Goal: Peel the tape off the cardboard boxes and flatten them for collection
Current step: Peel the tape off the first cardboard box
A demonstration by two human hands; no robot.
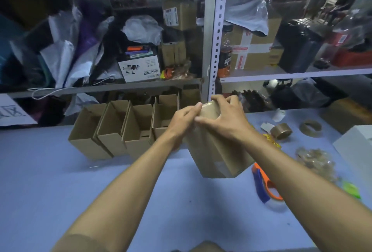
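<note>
A taped cardboard box (219, 155) is held tilted above the light blue table (50, 171), its taped top end pointing away from me. My right hand (225, 118) grips that top end, fingers curled over the far edge. My left hand (186, 119) pinches at the glossy tape on the top left corner with thumb and fingertips. A row of several open cardboard boxes (120, 129) stands on the table to the left, behind my left hand.
To the right lie an orange and blue tape dispenser (263, 185), a roll of brown tape (280, 132), an empty tape core (310, 128), a heap of crumpled peeled tape (316, 161) and a white box (356, 145). Cluttered metal shelves (213, 30) rise behind the table.
</note>
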